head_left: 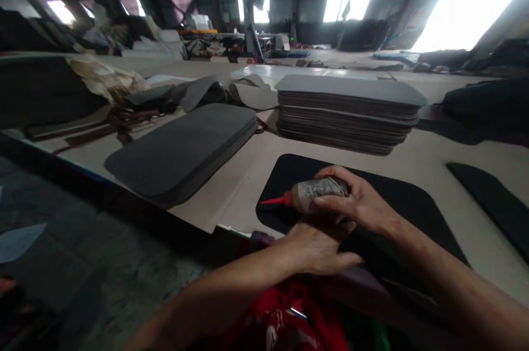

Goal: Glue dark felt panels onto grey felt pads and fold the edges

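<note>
My right hand is wrapped around a small glue bottle with a worn label and a thin red nozzle. The bottle is tipped on its side and its nozzle points left, over the corner of a black round-cornered mat. Just below the bottle, my left hand lies at the near edge of this mat, thumb and a finger stretched to the right. Some of its fingers are hidden beneath the bottle and my right hand.
A low stack of grey mats lies to the left, near the table edge. Behind the black mat stands a taller stack of mats. Another black mat is at the right. Curled grey sheets and brown straps lie farther back.
</note>
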The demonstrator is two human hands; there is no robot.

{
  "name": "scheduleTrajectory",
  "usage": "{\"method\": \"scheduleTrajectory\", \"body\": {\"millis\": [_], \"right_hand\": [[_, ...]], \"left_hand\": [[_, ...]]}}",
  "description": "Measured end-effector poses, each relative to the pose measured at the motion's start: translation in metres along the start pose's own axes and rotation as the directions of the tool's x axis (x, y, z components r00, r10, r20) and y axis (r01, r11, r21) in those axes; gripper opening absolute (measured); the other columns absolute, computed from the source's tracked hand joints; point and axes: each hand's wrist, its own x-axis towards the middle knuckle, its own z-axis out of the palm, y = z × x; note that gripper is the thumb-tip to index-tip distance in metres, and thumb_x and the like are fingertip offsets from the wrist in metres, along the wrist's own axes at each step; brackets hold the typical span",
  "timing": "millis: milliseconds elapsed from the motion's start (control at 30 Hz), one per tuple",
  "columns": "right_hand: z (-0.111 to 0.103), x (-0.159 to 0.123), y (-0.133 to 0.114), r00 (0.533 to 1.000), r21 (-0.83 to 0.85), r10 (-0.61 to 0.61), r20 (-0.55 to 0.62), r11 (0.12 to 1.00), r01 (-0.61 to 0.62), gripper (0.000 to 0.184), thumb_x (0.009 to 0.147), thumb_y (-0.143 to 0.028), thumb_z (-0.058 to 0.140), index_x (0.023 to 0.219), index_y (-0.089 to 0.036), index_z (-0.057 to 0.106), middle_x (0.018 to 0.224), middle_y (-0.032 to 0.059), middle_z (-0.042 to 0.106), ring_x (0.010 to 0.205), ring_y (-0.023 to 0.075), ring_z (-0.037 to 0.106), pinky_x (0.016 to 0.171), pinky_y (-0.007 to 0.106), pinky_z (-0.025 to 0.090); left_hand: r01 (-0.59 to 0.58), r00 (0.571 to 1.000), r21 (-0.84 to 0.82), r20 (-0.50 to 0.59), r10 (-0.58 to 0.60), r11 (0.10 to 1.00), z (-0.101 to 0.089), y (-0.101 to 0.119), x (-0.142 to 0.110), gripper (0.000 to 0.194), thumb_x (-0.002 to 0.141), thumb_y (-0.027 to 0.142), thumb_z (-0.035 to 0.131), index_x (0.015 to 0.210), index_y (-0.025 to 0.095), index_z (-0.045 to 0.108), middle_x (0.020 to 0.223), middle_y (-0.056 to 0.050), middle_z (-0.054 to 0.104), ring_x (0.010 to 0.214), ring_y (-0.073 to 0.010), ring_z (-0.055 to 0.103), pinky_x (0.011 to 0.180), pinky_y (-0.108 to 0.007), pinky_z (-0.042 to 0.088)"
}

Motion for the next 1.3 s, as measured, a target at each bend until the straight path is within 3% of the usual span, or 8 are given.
{"method": "scheduleTrajectory", "body": {"millis": [233,367,600,767,900,1067,1300], "right_hand": [[0.012,0.012,-0.005,0.984,-0.159,-0.151,0.096,0.973,0.165,0.031,0.076,-0.038,0.074,0.1,-0.022,0.063,0.092,-0.0004,0.062,0.082,0.0185,0.058,0.072,0.03,0.045],[0.011,0.015,-0.008,0.977,-0.204,-0.167,0.134,0.96,0.192,0.028,0.077,-0.036,0.073,0.098,-0.022,0.062,0.094,-0.0002,0.062,0.084,0.0184,0.058,0.073,0.03,0.044],[0.008,0.025,-0.018,0.963,-0.265,-0.184,0.197,0.935,0.234,0.027,0.077,-0.034,0.075,0.098,-0.022,0.063,0.093,-0.0007,0.062,0.082,0.0171,0.058,0.072,0.028,0.042],[0.004,0.039,-0.024,0.935,-0.4,-0.273,0.225,0.849,0.345,0.026,0.079,-0.032,0.073,0.101,-0.023,0.063,0.098,0.0009,0.062,0.085,0.0182,0.057,0.074,0.029,0.04],[-0.003,0.053,-0.023,0.934,-0.505,-0.305,0.184,0.786,0.356,0.024,0.082,-0.036,0.071,0.1,-0.023,0.062,0.095,0.0013,0.061,0.081,0.0177,0.056,0.069,0.028,0.037],[-0.013,0.075,-0.015,0.937,-0.612,-0.325,0.125,0.719,0.331,0.022,0.084,-0.037,0.07,0.097,-0.021,0.062,0.096,0.0022,0.06,0.083,0.0182,0.056,0.07,0.028,0.035],[-0.027,0.109,0.01,0.961,-0.651,-0.275,-0.007,0.731,0.204,0.029,0.082,-0.04,0.068,0.104,-0.022,0.063,0.101,0.0041,0.062,0.086,0.0196,0.057,0.07,0.029,0.036]], "left_hand": [[0.023,1.0,-0.052,0.008,-0.023,0.998,-0.002,0.002,0.0,0.055,0.094,0.051,0.05,0.14,0.022,0.05,0.138,-0.009,0.06,0.127,-0.0337,0.054,0.111,-0.049,0.042],[0.037,0.999,-0.09,0.036,-0.034,0.995,0.0,0.001,-0.001,0.051,0.095,0.053,0.049,0.135,0.024,0.055,0.134,-0.008,0.062,0.119,-0.032,0.06,0.105,-0.046,0.046],[0.048,0.997,-0.11,0.059,-0.042,0.993,-0.001,0.0,-0.002,0.061,0.095,0.055,0.048,0.147,0.022,0.042,0.146,-0.01,0.054,0.132,-0.0315,0.05,0.112,-0.046,0.04],[0.056,0.996,-0.02,0.072,-0.054,0.998,0.001,0.0,-0.001,0.064,0.095,0.062,0.045,0.143,0.02,0.048,0.151,-0.011,0.049,0.144,-0.0342,0.035,0.119,-0.052,0.028],[0.038,0.994,0.009,0.101,-0.039,0.999,0.004,-0.002,0.002,0.065,0.095,0.064,0.042,0.14,0.018,0.052,0.152,-0.012,0.047,0.145,-0.0323,0.034,0.121,-0.052,0.025],[0.013,0.999,0.033,0.049,-0.014,0.999,0.005,-0.002,0.001,0.065,0.095,0.064,0.043,0.141,0.018,0.05,0.152,-0.013,0.048,0.145,-0.0312,0.034,0.119,-0.053,0.028],[0.014,0.999,-0.021,0.047,-0.013,1.0,0.004,-0.002,-0.001,0.065,0.095,0.063,0.044,0.142,0.018,0.047,0.154,-0.012,0.045,0.147,-0.0311,0.031,0.123,-0.054,0.021]]}}
